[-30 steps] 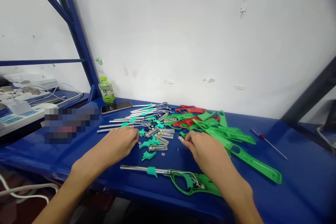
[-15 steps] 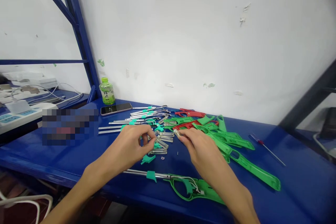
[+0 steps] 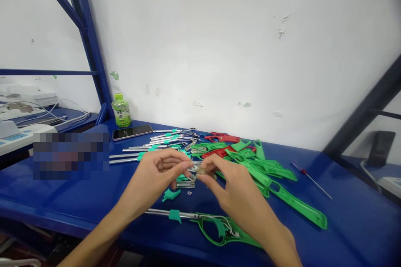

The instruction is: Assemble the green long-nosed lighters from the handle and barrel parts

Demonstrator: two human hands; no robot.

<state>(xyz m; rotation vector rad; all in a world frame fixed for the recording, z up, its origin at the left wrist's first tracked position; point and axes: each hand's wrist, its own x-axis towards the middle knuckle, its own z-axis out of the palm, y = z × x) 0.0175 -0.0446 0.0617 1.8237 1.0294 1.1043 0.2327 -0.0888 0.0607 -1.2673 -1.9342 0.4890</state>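
My left hand and my right hand meet above the blue table. Both pinch a small clear plastic piece between their fingertips. Under them lie more clear pieces and small teal plastic parts. Close to the table's front edge rests a half-built tool with a metal rod and a green handle with wires in it.
A pile of green and red handle shells lies to the right, metal rods with teal collars to the left. A phone and a green bottle stand at the back by a blue post. A red-tipped screwdriver lies right.
Both hands rose off the table and came together. The right hand brought a small clear piece toward the left, and now both pinch it. The view shifted slightly.
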